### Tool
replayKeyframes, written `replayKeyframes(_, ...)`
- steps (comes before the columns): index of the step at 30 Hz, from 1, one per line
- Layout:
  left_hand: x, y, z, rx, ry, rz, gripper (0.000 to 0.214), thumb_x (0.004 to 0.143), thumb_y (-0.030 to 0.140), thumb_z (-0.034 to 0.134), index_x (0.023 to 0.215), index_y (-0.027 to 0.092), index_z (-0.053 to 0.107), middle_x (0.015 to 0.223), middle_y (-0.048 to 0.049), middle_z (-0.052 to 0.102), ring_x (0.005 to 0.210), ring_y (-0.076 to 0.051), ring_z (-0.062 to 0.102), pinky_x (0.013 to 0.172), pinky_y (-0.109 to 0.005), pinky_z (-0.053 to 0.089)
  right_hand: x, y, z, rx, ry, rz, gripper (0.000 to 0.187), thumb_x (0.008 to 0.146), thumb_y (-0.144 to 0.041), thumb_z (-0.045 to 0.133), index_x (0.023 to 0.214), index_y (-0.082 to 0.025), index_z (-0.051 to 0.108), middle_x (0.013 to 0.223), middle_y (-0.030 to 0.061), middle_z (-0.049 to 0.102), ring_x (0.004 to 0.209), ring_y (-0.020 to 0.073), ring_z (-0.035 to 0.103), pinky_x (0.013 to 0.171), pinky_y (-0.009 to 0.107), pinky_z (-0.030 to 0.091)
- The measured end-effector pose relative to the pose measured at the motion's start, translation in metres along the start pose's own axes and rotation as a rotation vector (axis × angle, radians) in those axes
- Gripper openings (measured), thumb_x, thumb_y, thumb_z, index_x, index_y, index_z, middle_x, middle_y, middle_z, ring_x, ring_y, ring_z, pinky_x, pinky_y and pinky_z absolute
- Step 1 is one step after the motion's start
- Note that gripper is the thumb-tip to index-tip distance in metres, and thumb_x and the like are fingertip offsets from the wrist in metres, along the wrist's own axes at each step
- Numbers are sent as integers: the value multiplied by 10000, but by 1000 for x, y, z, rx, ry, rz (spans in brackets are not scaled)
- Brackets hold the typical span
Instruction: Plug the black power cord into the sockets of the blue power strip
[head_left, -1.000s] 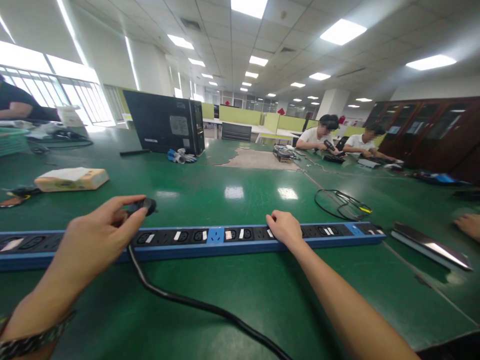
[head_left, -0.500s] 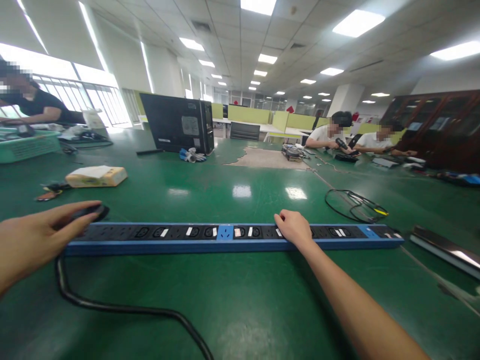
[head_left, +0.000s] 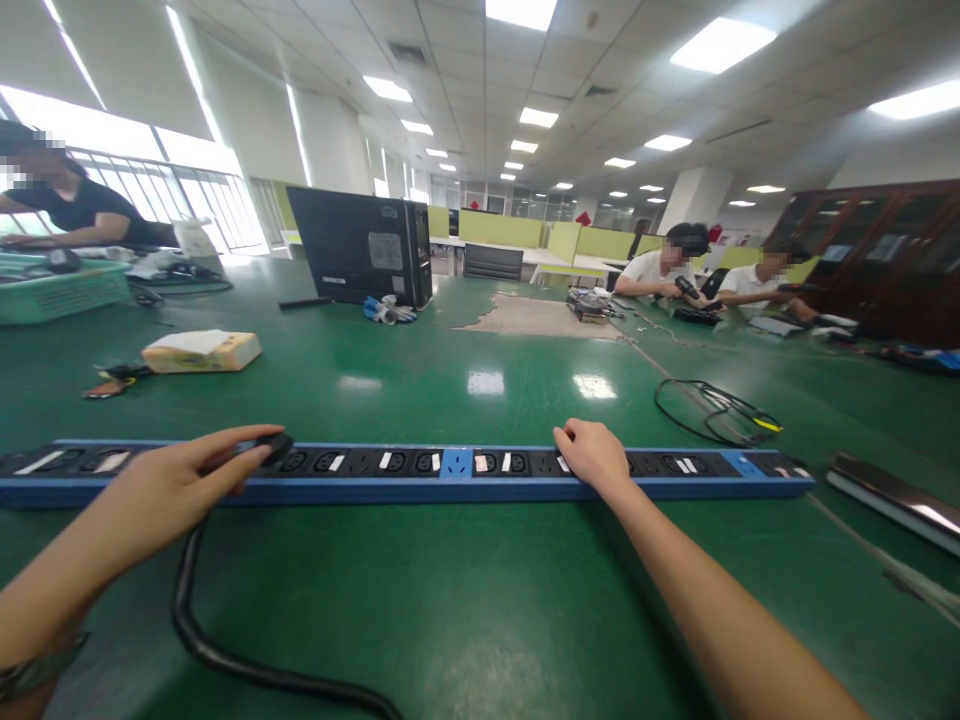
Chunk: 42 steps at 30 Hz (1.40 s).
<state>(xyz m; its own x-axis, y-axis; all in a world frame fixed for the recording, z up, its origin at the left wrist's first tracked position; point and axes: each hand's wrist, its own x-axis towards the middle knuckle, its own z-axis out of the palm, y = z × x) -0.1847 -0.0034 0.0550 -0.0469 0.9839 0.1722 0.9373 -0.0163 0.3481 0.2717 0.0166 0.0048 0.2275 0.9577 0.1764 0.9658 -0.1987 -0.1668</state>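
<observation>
A long blue power strip (head_left: 420, 478) with black sockets lies across the green table (head_left: 480, 600) in front of me. My left hand (head_left: 176, 485) pinches a black plug (head_left: 274, 444) right over the strip's left part. A thick black cable (head_left: 225, 660) runs from the plug toward me across the table. My right hand (head_left: 592, 455) rests curled on top of the strip right of its middle, pressing it down.
A tissue box (head_left: 202, 351) and small items lie at the left. A black computer case (head_left: 360, 247) stands at the back. A coiled thin cable (head_left: 712, 410) and a metal bar (head_left: 892, 497) lie at the right. Other people sit at far tables.
My left hand swung left with the plug, then came back right and down onto the strip's sockets. The cable loop shifted with it. My right hand stayed on the strip.
</observation>
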Motion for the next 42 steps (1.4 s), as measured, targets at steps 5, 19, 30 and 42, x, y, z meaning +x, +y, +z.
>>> replayKeyframes(5,-1,61,24,-53,-138,127,610,793,598,387,1177,197,640,665,-4,653,623,-213,589,623,-278,419,-1,-1,-1,-1,3,5,431,898,-477,351,796,-223,684,844,62,710,803,179,641,617,250,369)
replayKeyframes(19,1,90,39,153,-156,61,501,794,552,388,1134,278,634,891,-77,691,827,-293,636,642,-332,415,1,1,-1,1,-6,5,422,892,-461,344,819,-231,691,860,68,705,791,196,639,630,264,388)
replayKeyframes(30,-2,72,56,-142,-31,122,525,766,569,441,1063,188,646,574,26,522,581,-179,546,575,-272,368,2,3,3,47,40,-9,417,881,-482,378,738,-220,669,786,57,696,723,170,617,564,250,322)
replayKeyframes(42,-9,66,62,-265,53,145,441,769,509,493,1026,200,674,546,37,491,567,-167,513,564,-272,340,-44,34,17,490,613,-105,382,874,-457,423,680,-182,603,757,46,651,771,164,573,784,292,403)
